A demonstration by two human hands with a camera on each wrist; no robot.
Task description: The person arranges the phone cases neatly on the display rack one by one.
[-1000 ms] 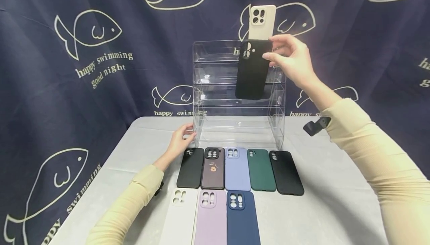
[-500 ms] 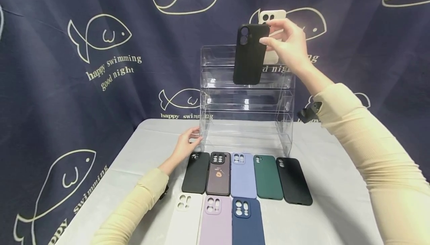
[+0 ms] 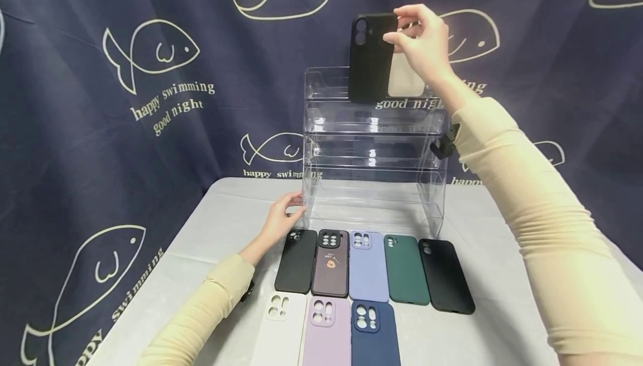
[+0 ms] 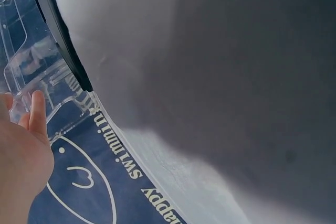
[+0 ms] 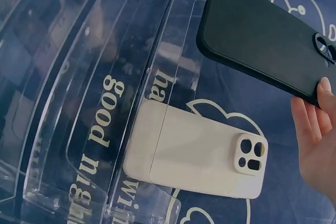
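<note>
My right hand (image 3: 424, 39) pinches a black phone case (image 3: 370, 62) by its right edge, above the top tier of a clear tiered display rack (image 3: 374, 129). In the right wrist view the case (image 5: 257, 32) is apart from the rack, its camera cutouts near the thumb. Behind it a cream phone case (image 5: 199, 150) stands in the top tier; the hand and black case partly hide it in the head view. My left hand (image 3: 281, 218) touches the rack's lower left side, fingers behind the clear side panel. The left wrist view shows this hand (image 4: 26, 156) at the rack's edge.
In front of the rack lies a row of phone cases: black, brown with a print (image 3: 330, 265), light blue (image 3: 368, 268), green (image 3: 407, 271) and black (image 3: 448, 277). Nearer are white (image 3: 280, 332), lilac (image 3: 327, 335) and navy (image 3: 374, 335) ones. A dark curtain (image 3: 166, 131) hangs behind the table.
My right hand has lifted the black case from in front of the upper tiers to above the top one. The left hand stays at the rack's side. The head view has shifted slightly.
</note>
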